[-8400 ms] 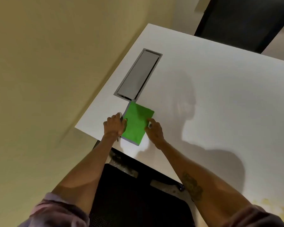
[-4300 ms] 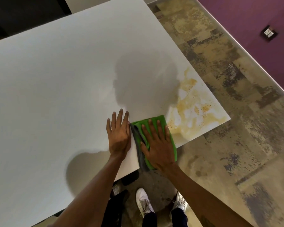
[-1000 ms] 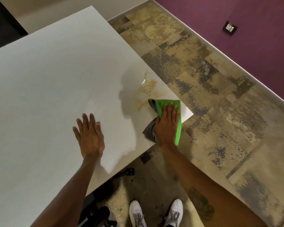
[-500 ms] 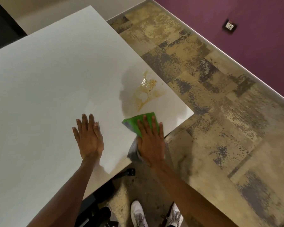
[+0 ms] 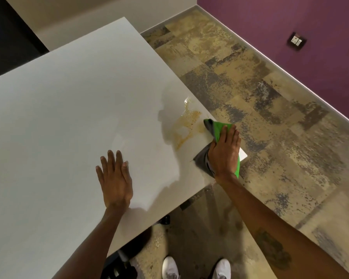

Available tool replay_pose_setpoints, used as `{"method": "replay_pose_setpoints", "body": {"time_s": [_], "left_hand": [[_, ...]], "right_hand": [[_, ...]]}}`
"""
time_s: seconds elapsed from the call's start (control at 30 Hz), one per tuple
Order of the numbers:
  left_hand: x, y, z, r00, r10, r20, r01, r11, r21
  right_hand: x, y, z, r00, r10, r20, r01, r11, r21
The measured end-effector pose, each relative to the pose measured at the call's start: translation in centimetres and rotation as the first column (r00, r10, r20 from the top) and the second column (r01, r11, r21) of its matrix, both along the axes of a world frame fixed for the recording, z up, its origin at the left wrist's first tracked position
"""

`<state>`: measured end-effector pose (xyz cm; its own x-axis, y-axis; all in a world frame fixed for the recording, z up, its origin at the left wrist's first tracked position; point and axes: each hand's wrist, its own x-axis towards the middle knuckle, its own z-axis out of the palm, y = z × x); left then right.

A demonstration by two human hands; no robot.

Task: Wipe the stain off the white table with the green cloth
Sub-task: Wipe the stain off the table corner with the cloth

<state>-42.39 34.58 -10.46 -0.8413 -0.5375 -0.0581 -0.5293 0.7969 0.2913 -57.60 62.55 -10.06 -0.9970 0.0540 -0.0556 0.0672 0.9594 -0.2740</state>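
Note:
A yellow-brown stain [image 5: 186,122] is smeared near the right corner of the white table [image 5: 73,101]. The green cloth [image 5: 218,128], grey on its underside, lies at that corner just right of the stain. My right hand [image 5: 224,152] presses flat on the cloth, fingers pointing away from me, covering most of it. Part of the cloth hangs past the table's edge. My left hand [image 5: 115,178] rests flat on the bare tabletop, fingers spread, well left of the stain and holding nothing.
The table's near edge and right corner [image 5: 243,157] drop off to a mottled tan and grey floor [image 5: 270,117]. My white shoes [image 5: 170,267] stand below the edge. A purple wall with a socket [image 5: 296,41] runs along the right.
My right hand has slid the cloth from the near side of the stain out to the right corner of the table. The left hand has stayed put.

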Motion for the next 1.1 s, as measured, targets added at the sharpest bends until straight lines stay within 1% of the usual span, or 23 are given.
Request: {"method": "replay_pose_setpoints", "body": {"time_s": [0.13,0.23,0.33,0.57,0.8,0.87,0.97,1.1], "left_hand": [[0.0,0.1,0.1,1.000,-0.006,0.003,0.006,1.000,0.002],[-0.1,0.1,0.0,1.000,0.001,-0.004,-0.001,1.000,0.006],[-0.2,0.0,-0.1,1.000,0.006,-0.012,-0.006,1.000,0.022],[-0.5,0.0,-0.1,0.999,0.027,-0.028,-0.025,0.997,0.068],[-0.5,-0.1,0.2,0.999,0.034,-0.039,-0.030,0.995,0.098],[-0.6,-0.2,0.3,0.999,0.036,-0.030,-0.033,0.994,0.099],[-0.6,-0.2,0.3,0.999,0.035,-0.015,-0.034,0.996,0.078],[-0.6,-0.1,0.2,1.000,0.022,-0.010,-0.021,0.998,0.056]], "right_hand": [[-2.1,-0.5,0.2,0.989,0.141,-0.034,-0.139,0.989,0.044],[-4.5,-2.0,0.4,0.977,0.198,-0.084,-0.199,0.980,-0.006],[-7.0,-3.6,0.2,0.963,0.248,-0.104,-0.253,0.967,-0.036],[-12.0,-6.4,0.1,0.921,0.376,-0.106,-0.383,0.922,-0.056],[-15.4,-8.2,0.3,0.858,0.511,-0.060,-0.514,0.853,-0.092],[-15.6,-8.2,0.3,0.851,0.522,-0.055,-0.525,0.843,-0.116],[-15.4,-7.9,0.4,0.840,0.537,-0.075,-0.539,0.813,-0.222],[-13.2,-8.0,0.5,0.776,0.623,-0.097,-0.621,0.730,-0.286]]}}
